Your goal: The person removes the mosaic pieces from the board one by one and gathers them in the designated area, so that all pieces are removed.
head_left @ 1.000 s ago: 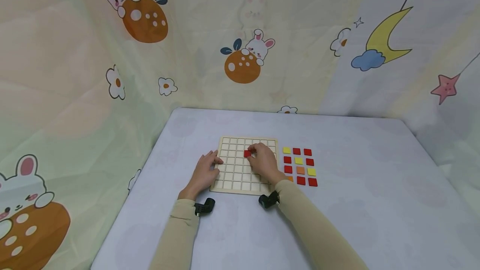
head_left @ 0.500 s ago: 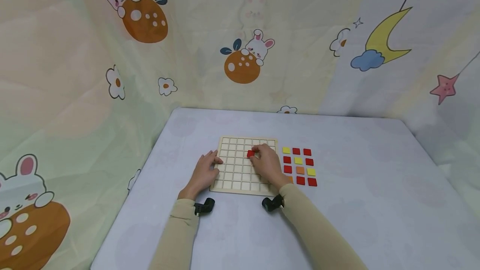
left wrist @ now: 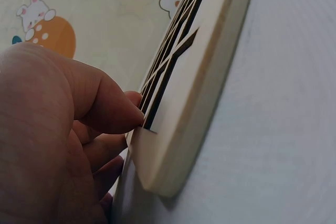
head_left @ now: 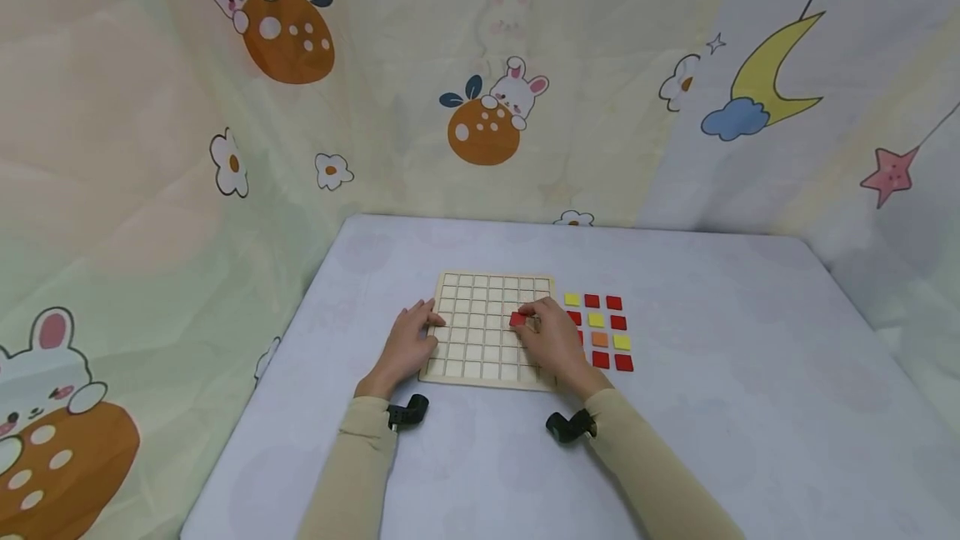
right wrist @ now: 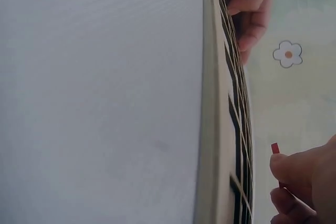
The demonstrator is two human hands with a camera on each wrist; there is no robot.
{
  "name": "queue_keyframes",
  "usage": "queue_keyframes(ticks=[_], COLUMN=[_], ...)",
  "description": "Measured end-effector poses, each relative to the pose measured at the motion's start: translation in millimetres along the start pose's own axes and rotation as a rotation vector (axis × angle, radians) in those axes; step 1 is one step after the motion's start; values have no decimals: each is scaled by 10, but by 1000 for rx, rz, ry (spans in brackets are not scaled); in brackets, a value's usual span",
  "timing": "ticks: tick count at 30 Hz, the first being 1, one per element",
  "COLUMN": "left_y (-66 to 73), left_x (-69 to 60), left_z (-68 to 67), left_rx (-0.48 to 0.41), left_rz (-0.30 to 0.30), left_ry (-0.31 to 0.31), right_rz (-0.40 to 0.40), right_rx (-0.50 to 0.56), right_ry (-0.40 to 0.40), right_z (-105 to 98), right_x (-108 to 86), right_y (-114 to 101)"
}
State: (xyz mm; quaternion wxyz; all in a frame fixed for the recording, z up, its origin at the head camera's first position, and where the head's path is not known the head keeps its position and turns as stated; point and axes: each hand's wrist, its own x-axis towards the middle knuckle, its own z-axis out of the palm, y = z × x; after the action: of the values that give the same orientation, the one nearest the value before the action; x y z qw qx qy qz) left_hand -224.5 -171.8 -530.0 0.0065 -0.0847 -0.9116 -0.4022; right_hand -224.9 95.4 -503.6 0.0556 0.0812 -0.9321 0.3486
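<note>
A pale wooden grid board (head_left: pixel 474 351) lies flat on the table. Its left edge is touched by my left hand (head_left: pixel 407 347), whose fingers lie along the rim; close up in the left wrist view, the thumb (left wrist: pixel 113 111) rests at the board's edge. Over the right half of the board, my right hand (head_left: pixel 557 347) pinches a small red square tile (head_left: pixel 517 319) between thumb and fingers. The right wrist view shows this tile (right wrist: pixel 274 148) edge-on, held clear of the board. All grid cells that I can see are bare; the right hand hides some.
Right of the board, rows of loose square tiles lie on the white table (head_left: pixel 712 373): red (head_left: pixel 624 363), yellow (head_left: pixel 596 321) and orange (head_left: pixel 600 340). My right hand and wrist partly cover the nearest column. A patterned cloth (head_left: pixel 390 107) hangs behind the table.
My right hand has carried the red tile rightward and a little nearer, from the board's middle toward its right side. The left hand has stayed at the left edge.
</note>
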Motion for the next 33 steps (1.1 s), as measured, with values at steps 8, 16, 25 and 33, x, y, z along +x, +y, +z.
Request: queue_keyframes(ticks=[8,16,25,33], left_y=[7,4,27,21], left_x=[-1,-11,7,2], left_z=[-16,-14,-7,0], left_rx=[-2,-10,-1,3], left_rz=[4,-8,-6,-13], left_ry=[3,0,-1,-1], right_rz=[27,10,6,29], right_rx=[0,-4,-47,-7], right_ry=[9,25,44,91], right_z=[-112,-257,-380,-411], right_x=[-184,-409,-636,-769], right_y=[86,201,318,434])
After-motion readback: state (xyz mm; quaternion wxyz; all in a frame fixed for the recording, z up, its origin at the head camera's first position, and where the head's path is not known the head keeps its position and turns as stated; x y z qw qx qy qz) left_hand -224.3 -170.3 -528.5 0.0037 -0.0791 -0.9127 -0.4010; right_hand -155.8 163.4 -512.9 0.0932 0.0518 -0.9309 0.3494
